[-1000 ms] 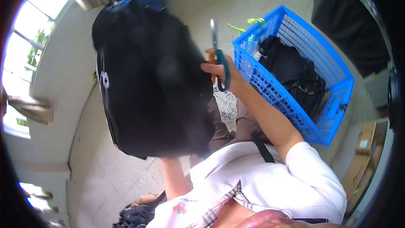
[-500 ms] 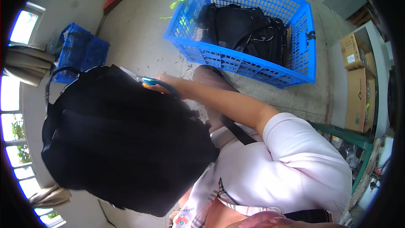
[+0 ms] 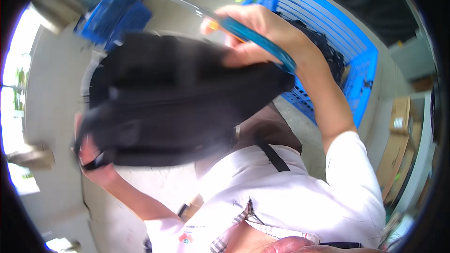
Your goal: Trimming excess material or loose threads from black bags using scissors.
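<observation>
A black fabric backpack (image 3: 164, 112), smeared by motion, hangs in front of my body. My left hand (image 3: 99, 166) is closed on the bag's left end, by a strap or edge. In my right hand (image 3: 265, 26) is a pair of scissors (image 3: 243, 33) with teal handles and an orange part inside. Their blades point up and to the left, above the fabric. The fingertips of that same hand press against the bag's upper right edge; whether they also pinch the cloth is unclear.
Beyond my right arm stands a big blue plastic crate (image 3: 368, 72) with black bags inside. A smaller blue crate (image 3: 112, 11) is at the far left. Cardboard boxes (image 3: 393, 154) sit on a shelf at the right. Windows line the left wall.
The backpack has turned and tilted, and my left hand has come into sight at its left end. My right hand has risen nearer with the scissors. The view has shifted.
</observation>
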The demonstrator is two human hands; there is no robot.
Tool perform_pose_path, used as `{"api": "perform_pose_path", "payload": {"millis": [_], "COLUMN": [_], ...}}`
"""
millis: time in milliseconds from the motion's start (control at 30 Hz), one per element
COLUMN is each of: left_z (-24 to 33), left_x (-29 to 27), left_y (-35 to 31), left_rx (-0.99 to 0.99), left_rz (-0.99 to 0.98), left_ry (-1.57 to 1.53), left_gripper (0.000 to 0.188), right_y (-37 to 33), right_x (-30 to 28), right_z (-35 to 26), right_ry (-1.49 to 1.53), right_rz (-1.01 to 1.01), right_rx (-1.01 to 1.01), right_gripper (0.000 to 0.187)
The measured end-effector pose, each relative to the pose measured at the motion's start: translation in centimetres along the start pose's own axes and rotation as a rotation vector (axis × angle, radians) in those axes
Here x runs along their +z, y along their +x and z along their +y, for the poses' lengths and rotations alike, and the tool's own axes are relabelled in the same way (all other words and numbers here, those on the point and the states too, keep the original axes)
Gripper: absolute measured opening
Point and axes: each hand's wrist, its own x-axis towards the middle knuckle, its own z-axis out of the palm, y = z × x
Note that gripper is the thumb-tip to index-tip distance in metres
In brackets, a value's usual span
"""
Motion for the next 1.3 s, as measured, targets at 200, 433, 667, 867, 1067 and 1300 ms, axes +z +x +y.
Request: {"api": "perform_pose_path", "payload": {"millis": [200, 433, 667, 867, 1067, 1300], "left_z": [-1.2, -4.9, -10.3, -13.1, -13.4, -11.7], "left_x": [6.7, 9.6, 9.1, 10.3, 8.1, 8.9], "left_y": [7.6, 7.1, 6.0, 6.6, 6.5, 5.7], "left_rx": [-0.437, -0.512, -0.502, -0.437, -0.427, -0.317], "left_rz": [-0.349, -0.372, 0.084, 0.307, 0.245, 0.225], "left_ry": [0.264, 0.19, 0.455, 0.363, 0.079, -0.062], "left_gripper": [0.055, 0.014, 0.017, 0.018, 0.015, 0.018], "right_y": [-0.7, -2.0, -9.6, -17.0, -20.3, -16.2], "right_x": [3.1, 3.5, 3.3, 9.3, 8.7, 0.6], "right_z": [2.0, 6.0, 5.9, 7.4, 8.7, 5.2], "right_ry": [0.121, -0.213, -0.688, -0.602, -0.502, -0.567], "right_rz": [-0.171, 0.187, 0.609, 0.682, 0.59, 0.449], "right_rx": [0.255, 0.036, 0.216, 0.135, 0.328, 0.367], "right_gripper": [0.05, 0.052, 0.051, 0.054, 0.054, 0.06]}}
